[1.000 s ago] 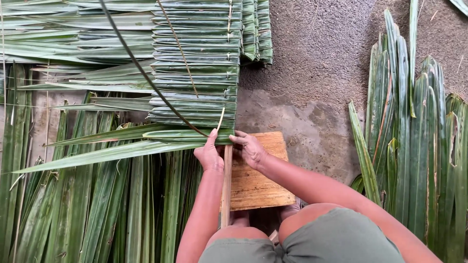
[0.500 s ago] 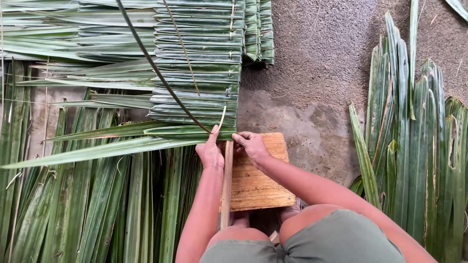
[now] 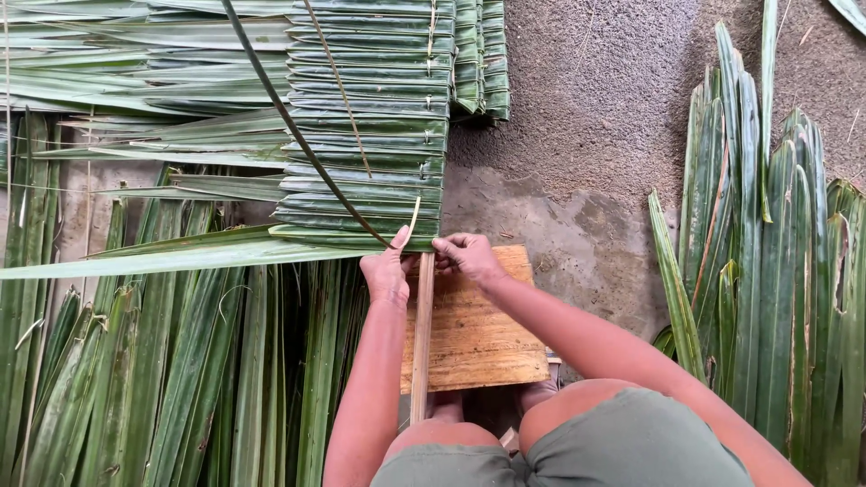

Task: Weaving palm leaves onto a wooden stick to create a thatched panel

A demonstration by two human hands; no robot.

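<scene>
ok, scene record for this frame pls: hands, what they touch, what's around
left hand: pressing a long green leaf against the edge of the leaf panel
right hand: fingers pinched at the folded leaf end, beside the wooden stick
stick: runs from the panel toward the person, over the wooden board
thin dark strip: arcs across the panel to the hands
left floor: loose leaves
right floor: second leaf pile
ground: bare concrete

We saw smooth, faintly glossy green palm leaves [image 3: 361, 135] folded over a pale matt wooden stick [image 3: 421, 334]. Just right of the stick lay a rough-grained wooden board [image 3: 483, 343]. Beyond the board, the concrete floor [image 3: 586, 108] looked coarse and matt.
</scene>
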